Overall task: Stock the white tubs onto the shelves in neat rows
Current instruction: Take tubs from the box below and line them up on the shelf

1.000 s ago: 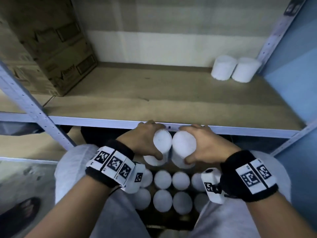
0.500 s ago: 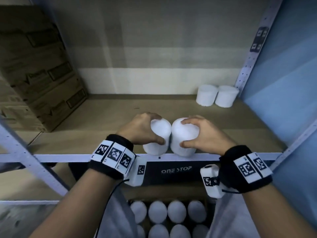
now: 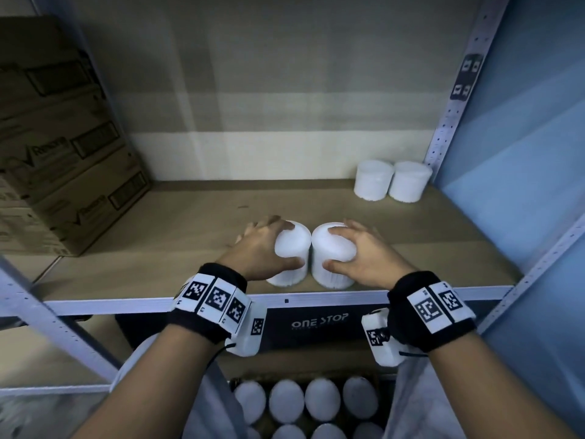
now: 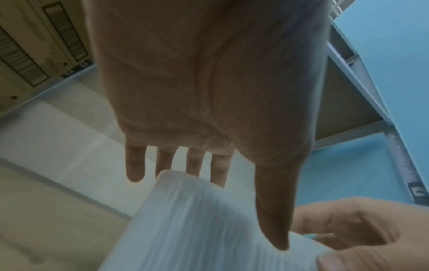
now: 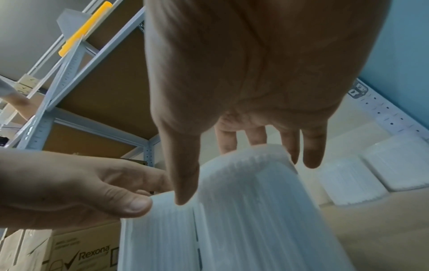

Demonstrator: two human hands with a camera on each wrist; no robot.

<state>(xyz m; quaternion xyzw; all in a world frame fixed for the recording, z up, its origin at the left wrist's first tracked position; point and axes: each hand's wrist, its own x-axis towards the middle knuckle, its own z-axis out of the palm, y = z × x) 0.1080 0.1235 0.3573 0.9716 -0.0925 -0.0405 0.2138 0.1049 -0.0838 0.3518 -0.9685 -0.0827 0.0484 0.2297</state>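
Your left hand (image 3: 262, 248) and right hand (image 3: 364, 251) each grip one round white plastic tub (image 3: 289, 253), fingers (image 3: 335, 230) curled over the tops. Slide both along the wooden shelf (image 3: 190, 236) to its back right corner. Line them up with the two tubs (image 3: 392, 180) there.

"ONE STOP" in pale letters on the dark box flap (image 3: 319, 324) below the shelf; "Rexona" with tick logo on the cardboard carton (image 5: 88, 254)

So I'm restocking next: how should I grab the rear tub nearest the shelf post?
Grip that rear tub round its ribbed side wall, coming from the open front. It stands upright, touching its neighbour tub on the left, with the post close on the right.
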